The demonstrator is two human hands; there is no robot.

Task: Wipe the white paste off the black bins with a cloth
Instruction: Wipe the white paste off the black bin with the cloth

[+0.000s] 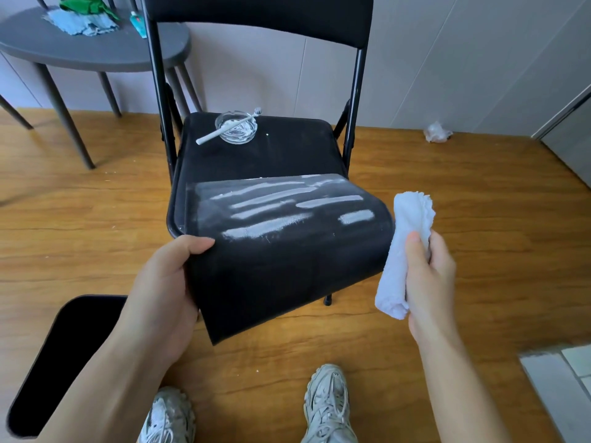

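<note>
Wooden floor (447, 193) behind; black bin (287, 251) hides left hand (163, 282) fingers.

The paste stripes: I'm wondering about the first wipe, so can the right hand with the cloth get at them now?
Probably yes. The right hand holds the cloth beside the bin, and the paste stripes face up uncovered.

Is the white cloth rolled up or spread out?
Rolled up: the white cloth forms a thick bundle gripped in the right hand.
</note>
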